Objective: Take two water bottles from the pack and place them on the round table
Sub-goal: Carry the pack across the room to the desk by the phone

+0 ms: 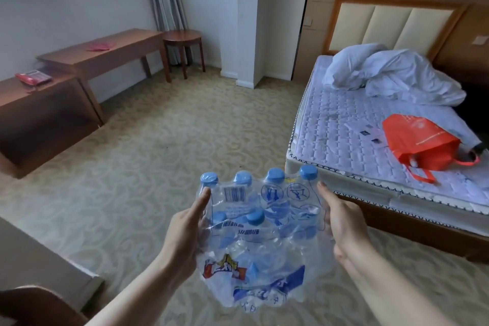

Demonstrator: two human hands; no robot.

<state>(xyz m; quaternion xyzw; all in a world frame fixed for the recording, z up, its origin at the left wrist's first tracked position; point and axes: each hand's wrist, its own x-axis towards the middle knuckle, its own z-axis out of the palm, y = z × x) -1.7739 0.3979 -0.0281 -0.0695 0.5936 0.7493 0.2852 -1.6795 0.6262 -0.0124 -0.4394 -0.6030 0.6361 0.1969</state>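
Observation:
I carry a shrink-wrapped pack of water bottles [260, 235] with blue caps in front of me, low in the view, above the carpet. My left hand [186, 233] presses flat against its left side and my right hand [344, 227] against its right side. Several caps poke out along the pack's top edge. The small round wooden table [182, 36] stands far off in the back corner by the curtain, with nothing visible on its top.
A long wooden desk [105, 53] with a pink item runs along the left wall, and a lower cabinet [39, 103] holds a red telephone [33, 77]. To the right stands a bed [370, 124] with a rumpled duvet and an orange bag [420, 143]. Patterned carpet [172, 127] lies between.

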